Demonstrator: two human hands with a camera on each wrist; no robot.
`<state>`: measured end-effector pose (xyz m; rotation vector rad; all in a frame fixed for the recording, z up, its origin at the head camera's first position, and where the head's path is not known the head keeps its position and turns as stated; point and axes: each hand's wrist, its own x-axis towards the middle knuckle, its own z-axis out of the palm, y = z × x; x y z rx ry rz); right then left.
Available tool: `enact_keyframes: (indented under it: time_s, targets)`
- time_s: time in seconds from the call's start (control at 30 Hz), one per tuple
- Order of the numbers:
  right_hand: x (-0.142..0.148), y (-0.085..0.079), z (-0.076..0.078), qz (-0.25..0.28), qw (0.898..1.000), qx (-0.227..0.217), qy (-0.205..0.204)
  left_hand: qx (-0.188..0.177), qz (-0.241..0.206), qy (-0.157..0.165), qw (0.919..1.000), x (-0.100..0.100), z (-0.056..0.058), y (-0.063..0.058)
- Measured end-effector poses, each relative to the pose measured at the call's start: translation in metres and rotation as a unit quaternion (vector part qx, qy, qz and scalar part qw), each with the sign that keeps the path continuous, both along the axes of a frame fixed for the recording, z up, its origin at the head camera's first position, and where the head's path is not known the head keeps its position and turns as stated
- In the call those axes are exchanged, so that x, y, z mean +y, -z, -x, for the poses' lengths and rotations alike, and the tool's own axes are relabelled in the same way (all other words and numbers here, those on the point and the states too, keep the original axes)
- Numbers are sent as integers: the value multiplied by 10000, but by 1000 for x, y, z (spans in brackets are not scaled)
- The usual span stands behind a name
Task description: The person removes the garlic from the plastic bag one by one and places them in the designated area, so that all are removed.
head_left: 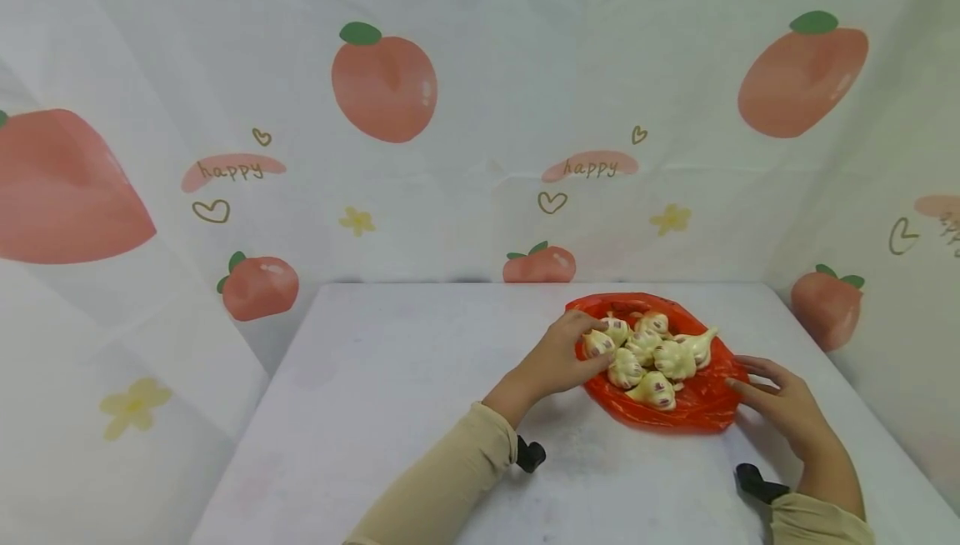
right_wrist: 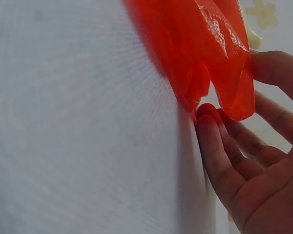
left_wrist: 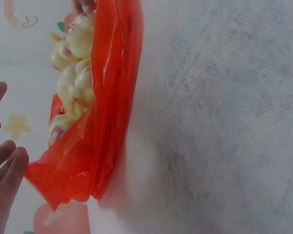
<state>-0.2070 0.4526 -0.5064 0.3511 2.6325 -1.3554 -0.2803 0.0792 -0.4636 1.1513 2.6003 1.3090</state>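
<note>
Several cream garlic bulbs (head_left: pixel 643 347) with purple marks lie heaped in a red plastic bag (head_left: pixel 705 407), whose mouth is spread wide on the white table. My left hand (head_left: pixel 564 355) is at the bag's left rim, fingers reaching over the leftmost bulbs. In the left wrist view its fingers (left_wrist: pixel 12 170) meet a pointed corner of the bag. At the opposite rim is my right hand (head_left: pixel 783 403), fingers spread. Seen from the right wrist, its fingertips (right_wrist: pixel 210 119) are right at the bag's hanging edge, with the palm apart from the plastic.
The white table (head_left: pixel 390 395) extends left of and in front of the bag. A white cloth backdrop (head_left: pixel 465 112) printed with peaches, flowers and hearts rises behind and at both sides. A black wrist camera (head_left: pixel 531 455) shows under the left wrist, another (head_left: pixel 759 482) beside the right wrist.
</note>
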Motion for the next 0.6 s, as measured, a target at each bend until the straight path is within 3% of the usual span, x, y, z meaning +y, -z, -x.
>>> enact_keyframes:
  time_s: [0.27,0.6]
  targets:
    - [1,1,1,6,10000,-43,36,-9,380,-414,9984,8,9,5]
    - [2,3,0,-26,10000,-47,30,-103,706,-807,9942,14,15,21]
